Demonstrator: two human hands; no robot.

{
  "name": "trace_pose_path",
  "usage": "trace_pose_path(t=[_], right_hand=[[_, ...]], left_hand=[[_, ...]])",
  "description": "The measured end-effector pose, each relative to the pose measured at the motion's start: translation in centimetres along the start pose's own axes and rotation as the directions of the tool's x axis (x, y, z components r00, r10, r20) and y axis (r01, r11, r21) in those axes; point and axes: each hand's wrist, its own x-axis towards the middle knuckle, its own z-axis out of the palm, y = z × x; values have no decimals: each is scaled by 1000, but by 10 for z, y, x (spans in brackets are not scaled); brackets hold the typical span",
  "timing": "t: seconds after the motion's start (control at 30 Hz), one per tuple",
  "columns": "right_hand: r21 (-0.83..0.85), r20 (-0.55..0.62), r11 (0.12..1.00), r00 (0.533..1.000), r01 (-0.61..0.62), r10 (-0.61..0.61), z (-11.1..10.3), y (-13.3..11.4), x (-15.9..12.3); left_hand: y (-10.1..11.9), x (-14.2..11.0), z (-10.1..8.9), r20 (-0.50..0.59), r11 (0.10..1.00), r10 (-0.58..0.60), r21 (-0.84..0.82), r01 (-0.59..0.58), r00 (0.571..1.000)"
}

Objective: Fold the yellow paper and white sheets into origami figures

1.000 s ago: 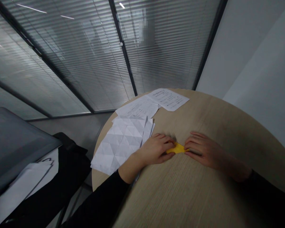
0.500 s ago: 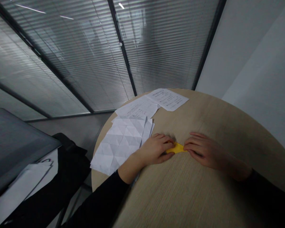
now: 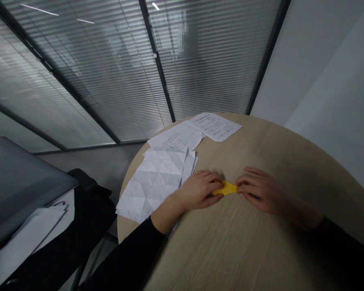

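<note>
A small folded yellow paper (image 3: 227, 188) lies on the round wooden table (image 3: 261, 242). My left hand (image 3: 200, 189) rests on its left end with curled fingers pressing it down. My right hand (image 3: 259, 190) holds its right end, fingertips pinched against the paper. Only a short strip of yellow shows between the two hands. Both forearms wear black sleeves.
A stack of creased white sheets (image 3: 154, 182) lies left of my left hand, overhanging the table edge. Two printed sheets (image 3: 197, 131) lie at the far edge. A glass wall with blinds (image 3: 124, 68) stands behind; a dark chair with papers (image 3: 33, 218) is at left.
Almost nothing moved. My right hand's fingertips shifted slightly to the right along the yellow paper; my left hand kept its place.
</note>
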Motion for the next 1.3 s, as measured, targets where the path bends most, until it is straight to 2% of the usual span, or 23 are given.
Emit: trace_pose_path(t=[0.7, 1.03, 1.3], right_hand=[[-82, 22, 997, 1000, -10, 12, 3, 10, -4], [-48, 15, 998, 999, -44, 44, 1, 4, 0], [-92, 10, 995, 999, -30, 31, 1, 3, 0]], left_hand=[[0, 1, -1, 5, 1000, -1, -21, 1, 1000], [-1, 1, -1, 12, 1000, -7, -5, 7, 1000], [-1, 1, -1, 4, 1000, 8, -18, -8, 1000]])
